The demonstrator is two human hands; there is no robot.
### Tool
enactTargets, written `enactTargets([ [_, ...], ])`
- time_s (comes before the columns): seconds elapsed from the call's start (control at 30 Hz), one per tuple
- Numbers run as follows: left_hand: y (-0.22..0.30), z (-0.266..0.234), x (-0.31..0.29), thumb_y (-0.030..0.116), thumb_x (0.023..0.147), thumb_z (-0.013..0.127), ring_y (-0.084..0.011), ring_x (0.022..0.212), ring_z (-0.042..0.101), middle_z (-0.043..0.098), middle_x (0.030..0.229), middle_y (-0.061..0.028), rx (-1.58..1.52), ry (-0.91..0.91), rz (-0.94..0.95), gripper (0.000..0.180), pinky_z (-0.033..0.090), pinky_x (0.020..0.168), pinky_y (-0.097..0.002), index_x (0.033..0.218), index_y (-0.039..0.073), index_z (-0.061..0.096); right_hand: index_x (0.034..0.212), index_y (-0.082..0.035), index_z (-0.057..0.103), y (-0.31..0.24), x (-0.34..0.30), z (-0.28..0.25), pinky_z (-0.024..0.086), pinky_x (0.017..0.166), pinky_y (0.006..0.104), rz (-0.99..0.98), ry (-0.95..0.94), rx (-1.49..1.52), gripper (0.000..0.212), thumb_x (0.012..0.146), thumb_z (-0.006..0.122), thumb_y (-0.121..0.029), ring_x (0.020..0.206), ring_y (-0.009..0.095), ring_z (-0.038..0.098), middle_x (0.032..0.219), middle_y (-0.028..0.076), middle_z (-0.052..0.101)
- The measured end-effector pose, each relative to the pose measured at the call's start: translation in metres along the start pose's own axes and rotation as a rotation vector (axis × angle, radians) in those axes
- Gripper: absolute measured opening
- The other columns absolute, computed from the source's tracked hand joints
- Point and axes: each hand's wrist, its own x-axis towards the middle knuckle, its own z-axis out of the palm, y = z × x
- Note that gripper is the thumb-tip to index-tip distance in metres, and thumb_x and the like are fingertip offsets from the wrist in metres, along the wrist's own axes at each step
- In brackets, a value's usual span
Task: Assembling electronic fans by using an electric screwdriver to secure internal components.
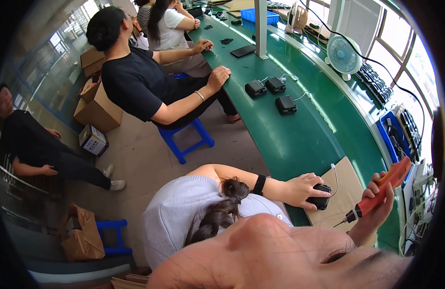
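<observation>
My left hand [302,191] lies over a small black plastic box [321,200], its fingers curled around the top and side. A short white cable with a white connector [333,166] comes out of this box. The box rests on a brown cardboard sheet [347,185] at the edge of the green worktable [292,164]. To the right, my right hand [378,202] grips a red electric screwdriver [385,187]. The bit points down and left, apart from the box. Part of the box is hidden beneath my fingers.
Three similar black boxes [286,104] with white cables sit farther up the table, near a dark phone [243,51] and a metal post [260,29]. A fan [344,54] and a blue tray [394,137] stand right. Co-workers sit left; another person [34,144] stands behind.
</observation>
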Motion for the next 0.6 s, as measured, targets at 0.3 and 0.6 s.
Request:
enactTargets([
  [0.3, -0.007, -0.002, -0.002, 0.042, 0.074, 0.077, -0.0361, 0.106, 0.047, 0.046, 0.123, -0.0187, -0.01, 0.013, -0.028, 0.063, 0.04, 0.097, -0.0471, 0.13, 0.02, 0.057, 0.127, 0.003, 0.042, 0.012, 0.014, -0.008, 0.048, 0.063, 0.0213, 0.083, 0.128, -0.187, 0.04, 0.097, 0.055, -0.018, 0.075, 0.011, 0.05, 0.106, 0.011, 0.052],
  [0.6, 0.007, -0.002, -0.004, 0.043, 0.072, 0.077, -0.0385, 0.115, 0.045, 0.046, 0.123, -0.0195, -0.022, 0.078, -0.022, 0.06, 0.029, 0.109, -0.059, 0.124, 0.017, 0.062, 0.125, 0.0, 0.044, 0.012, -0.001, 0.002, 0.048, 0.064, 0.0234, -0.092, 0.207, -0.374, 0.037, 0.094, 0.058, -0.016, 0.073, 0.011, 0.05, 0.103, 0.01, 0.052],
])
